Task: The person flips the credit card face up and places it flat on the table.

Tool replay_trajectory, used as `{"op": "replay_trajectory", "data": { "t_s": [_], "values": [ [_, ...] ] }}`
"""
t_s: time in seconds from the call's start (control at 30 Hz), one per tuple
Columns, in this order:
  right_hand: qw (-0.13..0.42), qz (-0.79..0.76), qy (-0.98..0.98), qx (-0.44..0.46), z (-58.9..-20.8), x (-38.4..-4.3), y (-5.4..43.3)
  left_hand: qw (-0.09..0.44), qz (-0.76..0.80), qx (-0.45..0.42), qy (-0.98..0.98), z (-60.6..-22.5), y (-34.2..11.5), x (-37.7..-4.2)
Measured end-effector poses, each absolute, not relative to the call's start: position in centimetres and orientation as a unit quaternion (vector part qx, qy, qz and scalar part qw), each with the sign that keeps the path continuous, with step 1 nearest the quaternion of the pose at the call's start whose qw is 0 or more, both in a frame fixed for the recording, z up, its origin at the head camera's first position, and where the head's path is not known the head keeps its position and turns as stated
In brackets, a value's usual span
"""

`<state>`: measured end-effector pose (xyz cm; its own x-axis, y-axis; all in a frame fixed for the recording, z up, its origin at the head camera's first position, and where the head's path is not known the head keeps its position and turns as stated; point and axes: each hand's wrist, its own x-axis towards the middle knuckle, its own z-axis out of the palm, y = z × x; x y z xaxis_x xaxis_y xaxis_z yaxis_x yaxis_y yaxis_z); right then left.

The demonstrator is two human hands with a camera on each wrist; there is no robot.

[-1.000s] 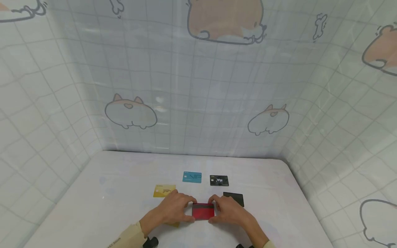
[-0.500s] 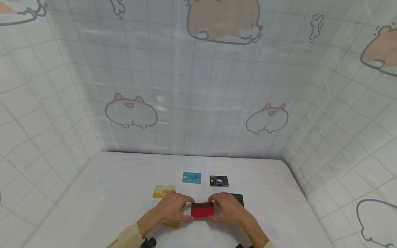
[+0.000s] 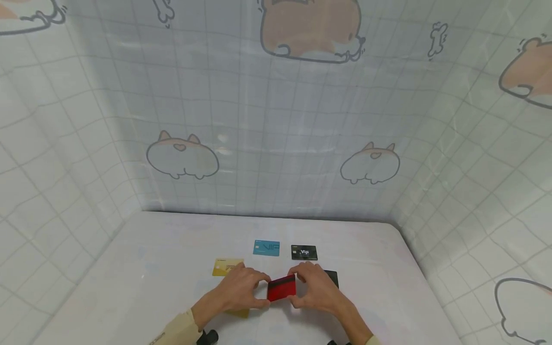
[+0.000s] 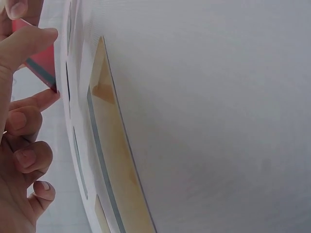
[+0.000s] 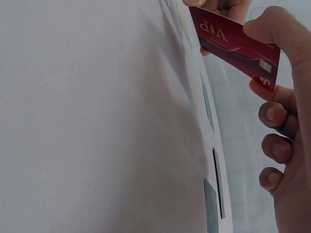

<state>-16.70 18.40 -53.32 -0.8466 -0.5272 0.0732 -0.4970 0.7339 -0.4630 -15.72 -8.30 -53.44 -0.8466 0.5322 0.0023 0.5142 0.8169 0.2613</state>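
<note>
A red VIP card [image 3: 281, 288] is held up between my two hands, tilted with its right end higher in the head view. My left hand [image 3: 242, 289] pinches its left edge between thumb and index finger. On the opposite edge, the thumb and index finger of my right hand [image 3: 318, 289] pinch it too. The dark stripe on the card's back shows in the head view; the right wrist view shows the front of the red card [image 5: 238, 46] with gold letters and a chip. The remaining fingers of both hands are curled.
A blue VIP card [image 3: 266, 247] and a black VIP card [image 3: 304, 252] lie farther back on the white table [image 3: 181, 239]. One yellow card [image 3: 226, 266] lies beyond my left hand, another yellow card [image 3: 239, 313] is partly under it. My right hand partly hides a black card [image 3: 332, 278].
The red card has gone from nearly level to tilted, its right end rising along with my right hand. My left hand has barely moved.
</note>
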Motion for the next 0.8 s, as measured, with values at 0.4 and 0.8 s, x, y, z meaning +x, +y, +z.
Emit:
{"op": "replay_trajectory", "data": {
  "t_s": [0.4,0.8],
  "values": [
    [0.004,-0.287,0.911,-0.297,-53.27,-16.66,18.08,0.031,0.128,0.278,0.951,-53.1,-7.94,-15.52],
    [0.055,-0.39,0.868,-0.302,-53.42,-16.71,17.66,0.02,0.152,0.284,0.947,-52.95,-7.9,-15.66]
  ]
}}
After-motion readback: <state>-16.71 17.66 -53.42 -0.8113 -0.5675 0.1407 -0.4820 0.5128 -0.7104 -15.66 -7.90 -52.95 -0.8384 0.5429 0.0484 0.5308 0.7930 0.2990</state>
